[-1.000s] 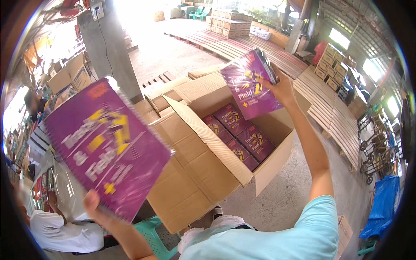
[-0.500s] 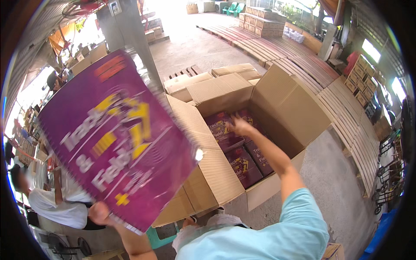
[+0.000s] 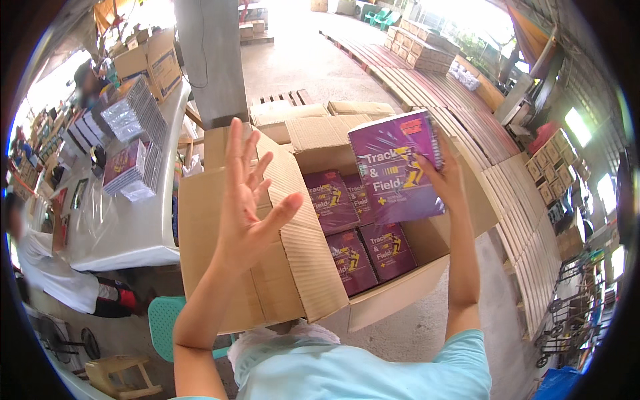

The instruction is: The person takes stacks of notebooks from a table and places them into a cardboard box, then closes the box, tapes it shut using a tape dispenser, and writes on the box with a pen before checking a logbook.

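My right hand (image 3: 445, 175) grips a purple spiral-bound notebook (image 3: 393, 167) by its right edge, thumb across the front cover. The notebook is upright and faces me above an open cardboard box (image 3: 393, 305). Inside the box, purple notebooks of the same design (image 3: 387, 248) lie in several stacks, covers up. My left hand (image 3: 248, 193) is raised over the box's left flap (image 3: 310, 247), palm turned inward, fingers spread, holding nothing. The notebook hides part of the box's far right corner.
At left, a white-covered table (image 3: 127, 233) carries stacked purple notebooks (image 3: 137, 170) and another open carton (image 3: 152, 63). A person in a white shirt (image 3: 57, 270) is beside it. A green stool (image 3: 167, 327) stands at lower left. Wooden pallets (image 3: 460, 113) line the right; a concrete pillar (image 3: 210, 60) rises ahead.
The notebook that was in my left hand, close and at left, is now in my right hand over the box. My right hand has come up out of the box; my left is empty.
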{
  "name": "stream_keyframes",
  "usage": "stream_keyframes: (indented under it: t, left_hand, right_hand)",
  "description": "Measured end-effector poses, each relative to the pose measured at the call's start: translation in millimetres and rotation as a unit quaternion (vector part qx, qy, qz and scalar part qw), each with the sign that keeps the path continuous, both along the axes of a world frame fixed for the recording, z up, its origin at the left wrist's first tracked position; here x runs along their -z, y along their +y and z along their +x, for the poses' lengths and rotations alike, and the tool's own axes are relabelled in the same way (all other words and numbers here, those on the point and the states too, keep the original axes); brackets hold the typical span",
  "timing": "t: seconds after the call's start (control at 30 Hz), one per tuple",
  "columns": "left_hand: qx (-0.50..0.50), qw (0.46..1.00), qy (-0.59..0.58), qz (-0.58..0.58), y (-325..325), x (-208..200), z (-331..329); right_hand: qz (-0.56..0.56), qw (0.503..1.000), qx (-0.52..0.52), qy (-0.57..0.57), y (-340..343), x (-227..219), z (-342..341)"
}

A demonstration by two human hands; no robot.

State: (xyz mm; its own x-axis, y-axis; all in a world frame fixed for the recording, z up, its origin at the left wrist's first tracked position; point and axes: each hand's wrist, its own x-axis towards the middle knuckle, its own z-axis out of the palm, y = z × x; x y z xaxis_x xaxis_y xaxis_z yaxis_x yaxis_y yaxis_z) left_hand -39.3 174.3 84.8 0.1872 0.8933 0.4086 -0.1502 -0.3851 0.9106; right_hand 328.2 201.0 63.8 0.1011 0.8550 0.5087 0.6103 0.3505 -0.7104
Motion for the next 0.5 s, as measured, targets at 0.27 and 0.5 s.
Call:
stream_keyframes:
  t: [0.27,0.5]
  left_hand:
    - [-0.201,0.979,0.001,-0.019,-32,26,-95]
    - [-0.394,0.910,-0.051,-0.115,-112,73,-209]
  right_hand:
    - [-0.290,0.884,-0.080,-0.357,81,229,38]
    - [-0.315,0.867,-0.040,-0.384,79,278,37]
